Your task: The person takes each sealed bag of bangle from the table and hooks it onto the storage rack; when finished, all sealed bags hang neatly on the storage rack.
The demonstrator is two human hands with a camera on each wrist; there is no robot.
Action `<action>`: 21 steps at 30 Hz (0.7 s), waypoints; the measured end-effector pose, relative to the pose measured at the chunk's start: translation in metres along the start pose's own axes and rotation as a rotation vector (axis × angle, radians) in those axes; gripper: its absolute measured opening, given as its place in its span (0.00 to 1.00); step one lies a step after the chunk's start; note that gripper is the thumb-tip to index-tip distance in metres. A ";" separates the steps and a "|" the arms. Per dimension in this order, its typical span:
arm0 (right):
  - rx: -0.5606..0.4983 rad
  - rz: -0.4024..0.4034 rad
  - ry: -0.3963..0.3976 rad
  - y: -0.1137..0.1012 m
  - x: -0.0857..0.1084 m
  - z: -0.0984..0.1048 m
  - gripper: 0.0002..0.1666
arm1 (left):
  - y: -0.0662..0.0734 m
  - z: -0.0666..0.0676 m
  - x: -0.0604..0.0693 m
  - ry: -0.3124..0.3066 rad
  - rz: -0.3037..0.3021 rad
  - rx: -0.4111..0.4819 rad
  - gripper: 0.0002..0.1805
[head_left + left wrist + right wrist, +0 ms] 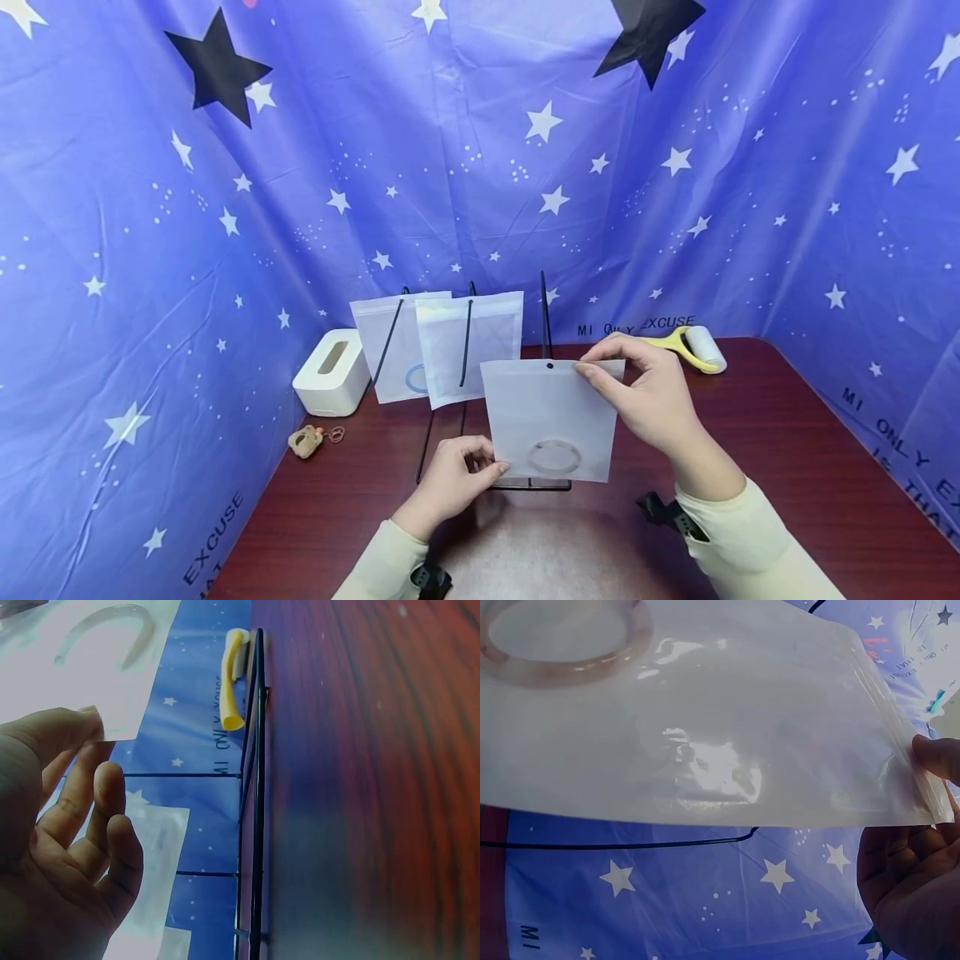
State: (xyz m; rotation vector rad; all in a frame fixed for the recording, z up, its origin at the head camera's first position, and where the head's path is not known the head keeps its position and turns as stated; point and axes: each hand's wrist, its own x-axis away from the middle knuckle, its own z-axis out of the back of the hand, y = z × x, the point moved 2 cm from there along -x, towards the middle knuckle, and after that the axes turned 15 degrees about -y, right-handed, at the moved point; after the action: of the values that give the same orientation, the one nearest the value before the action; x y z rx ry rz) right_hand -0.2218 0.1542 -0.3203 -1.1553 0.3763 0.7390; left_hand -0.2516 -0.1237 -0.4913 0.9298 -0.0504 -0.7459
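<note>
A frosted white zip bag (551, 408) with a ring-shaped bangle (555, 456) at its bottom hangs between both hands. My right hand (651, 392) pinches its top right edge between thumb and fingers. At the lower left corner, my left hand (459, 473) pinches the bag with thumb and forefinger. The hole in the bag's top edge lines up with a black hook of the wire rack (545, 308); whether the hook passes through it I cannot tell. Two similar bags hang on other hooks: the middle bag (491, 350) and the left bag (386, 333), which shows a blue ring.
A white tissue box (332, 375) stands at the left, with a small tan trinket (306, 442) on a cord in front. At the back right lies a yellow-handled lint roller (701, 348). A blue star-printed curtain (465, 167) surrounds the dark red table (735, 442).
</note>
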 end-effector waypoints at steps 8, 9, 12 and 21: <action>0.053 -0.022 0.013 -0.010 -0.003 -0.002 0.08 | -0.004 0.002 0.000 0.009 0.013 0.013 0.10; 0.051 -0.026 0.014 -0.010 -0.004 -0.002 0.08 | -0.004 0.002 0.001 0.008 0.013 0.013 0.10; 0.032 -0.025 0.005 -0.009 -0.004 -0.003 0.08 | -0.005 0.003 0.002 0.006 0.018 0.006 0.10; 0.011 -0.020 -0.007 -0.008 -0.007 -0.003 0.07 | -0.007 0.006 0.002 0.018 0.032 -0.004 0.10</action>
State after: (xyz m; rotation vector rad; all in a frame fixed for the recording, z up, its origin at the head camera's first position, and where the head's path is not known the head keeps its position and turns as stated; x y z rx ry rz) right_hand -0.2209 0.1471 -0.3120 -1.1449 0.3623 0.7228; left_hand -0.2560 -0.1318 -0.4939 0.9303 -0.0474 -0.7079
